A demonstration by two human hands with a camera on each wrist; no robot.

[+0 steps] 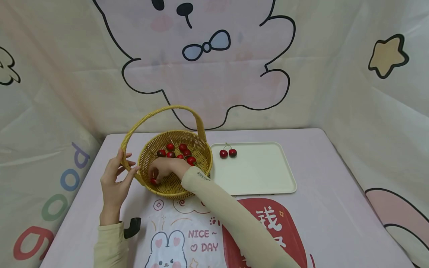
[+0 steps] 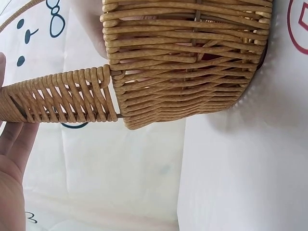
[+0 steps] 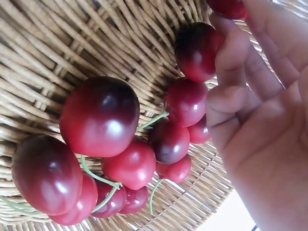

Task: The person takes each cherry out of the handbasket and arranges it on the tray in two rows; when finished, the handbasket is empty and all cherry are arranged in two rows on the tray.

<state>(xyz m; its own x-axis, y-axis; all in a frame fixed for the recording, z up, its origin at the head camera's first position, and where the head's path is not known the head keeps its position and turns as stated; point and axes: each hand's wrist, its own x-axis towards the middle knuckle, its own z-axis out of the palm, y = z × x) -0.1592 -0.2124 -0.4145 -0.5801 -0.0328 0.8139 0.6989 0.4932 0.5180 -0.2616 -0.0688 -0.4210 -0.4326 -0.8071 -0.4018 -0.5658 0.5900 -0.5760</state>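
My left hand (image 1: pixel 115 182) grips the handle of a yellow woven basket (image 1: pixel 174 191) at its left side, with the thumb and fingers on opposite sides of the handle. The left wrist view shows the handle (image 2: pixel 62 98) close up. Inside the basket, my right hand (image 1: pixel 165 167) reaches down with curled fingers and pinches a red cherry (image 1: pixel 153 181) near the left wall. Several other cherries (image 1: pixel 182 147), some with green stems, lie in the basket. In the right wrist view, a dark red cherry (image 3: pixel 197 52) lies against the right fingers, and the fingertips are partly hidden.
A cream tray (image 1: pixel 254 171) stands to the right of the basket. Two stemmed cherries (image 1: pixel 232 153) lie in its upper left corner. A white table (image 1: pixel 335 223) carries printed bunny and red designs. Printed curtains (image 1: pixel 352 93) hang around it.
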